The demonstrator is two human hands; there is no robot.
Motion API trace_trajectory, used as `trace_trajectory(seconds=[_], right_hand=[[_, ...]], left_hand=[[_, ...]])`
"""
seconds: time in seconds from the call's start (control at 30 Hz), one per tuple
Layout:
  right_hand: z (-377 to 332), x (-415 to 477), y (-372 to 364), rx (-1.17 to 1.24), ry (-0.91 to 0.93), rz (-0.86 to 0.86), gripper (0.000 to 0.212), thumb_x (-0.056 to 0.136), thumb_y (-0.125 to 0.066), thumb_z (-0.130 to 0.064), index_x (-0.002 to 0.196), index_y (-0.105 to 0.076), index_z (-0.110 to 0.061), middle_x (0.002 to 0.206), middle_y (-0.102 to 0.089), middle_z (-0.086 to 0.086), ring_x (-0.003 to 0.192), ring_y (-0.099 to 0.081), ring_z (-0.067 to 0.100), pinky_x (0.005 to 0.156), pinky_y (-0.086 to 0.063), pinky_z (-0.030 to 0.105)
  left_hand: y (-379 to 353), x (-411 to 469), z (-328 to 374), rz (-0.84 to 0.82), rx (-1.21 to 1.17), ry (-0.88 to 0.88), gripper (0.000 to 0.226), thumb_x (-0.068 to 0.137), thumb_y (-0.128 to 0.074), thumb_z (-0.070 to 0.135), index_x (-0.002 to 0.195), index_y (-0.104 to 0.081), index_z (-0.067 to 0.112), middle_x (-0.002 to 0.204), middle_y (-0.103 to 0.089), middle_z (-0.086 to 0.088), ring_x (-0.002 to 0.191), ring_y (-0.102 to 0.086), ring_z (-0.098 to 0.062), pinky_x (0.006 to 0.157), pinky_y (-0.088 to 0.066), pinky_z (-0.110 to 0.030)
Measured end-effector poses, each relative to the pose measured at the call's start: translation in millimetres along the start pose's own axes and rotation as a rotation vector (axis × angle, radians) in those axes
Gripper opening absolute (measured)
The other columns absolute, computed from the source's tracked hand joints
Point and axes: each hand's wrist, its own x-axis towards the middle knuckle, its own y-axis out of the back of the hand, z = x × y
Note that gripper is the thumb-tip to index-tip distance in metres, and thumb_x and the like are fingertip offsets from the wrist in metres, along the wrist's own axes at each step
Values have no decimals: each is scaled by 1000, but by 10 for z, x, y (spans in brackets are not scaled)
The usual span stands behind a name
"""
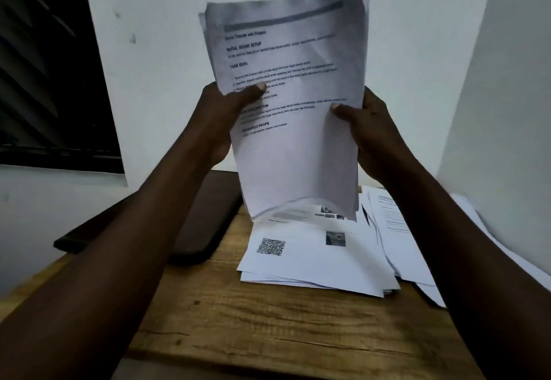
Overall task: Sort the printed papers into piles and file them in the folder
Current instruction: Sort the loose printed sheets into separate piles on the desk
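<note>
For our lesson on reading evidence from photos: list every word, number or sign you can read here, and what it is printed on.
"INITIAL SCENE SETUP": heading, top sheet of the held stack.
"TASK GOAL": same sheet.
"REQUIRED PROPS": same sheet.
Its title, body text and one partly hidden heading: too blurred to read.
QR code, no readable words: top sheet of the table pile.

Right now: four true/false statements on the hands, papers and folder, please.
1. The left hand and the right hand both grip the held stack. True.
2. The held stack lies flat. False: it is held upright above the pile on the table.
3. The pile's top sheet shows a QR code. True.
4. The folder sits on top of the pile. False: it lies on the table, left of the pile.
</note>
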Motion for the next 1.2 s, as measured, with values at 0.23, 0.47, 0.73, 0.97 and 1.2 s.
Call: trace_trajectory(seconds=[0.23,0.47,0.73,0.97,1.2], right_hand=[[100,-88,212,-34,-6,51,25,89,-66,-10,112,-63,-19,104,-72,0,93,-70,15,80,-57,29],[28,-26,179,3,23,81,17,94,-57,-8,108,-63,-14,101,-72,3,92,-70,18,82,-58,31],[24,65,139,-67,-73,39,19,92,-57,-4,107,-64,-14,100,-71,2,91,-70,19,83,-57,34],[-31,260,302,-22,-508,-341,26,94,-49,0,118,-60,2,106,-72,17,83,-73,26,70,-61,37],[1036,-200,281,144,-822,-446,35,93,-58,-8,128,-58,-5,119,-69,13,107,-68,28,94,-54,43]], left_hand=[[-109,-8,-233,-61,93,29,34,85,-71,10,119,-66,6,110,-73,-9,97,-72,-23,79,-58,-32],[-104,12,-274,0,106,-5,23,89,-68,10,112,-67,7,110,-72,-13,100,-71,-26,87,-58,-37],[-84,34,-310,23,89,105,17,89,-64,1,104,-68,8,83,-76,-2,76,-74,-17,62,-58,-28],[159,21,-370,-183,-48,545,31,92,-56,4,122,-64,4,115,-71,-15,95,-72,-28,75,-61,-41],[430,-122,-1092,28,-22,641,27,94,-60,5,118,-59,-7,99,-73,-22,81,-72,-30,79,-58,-47]])
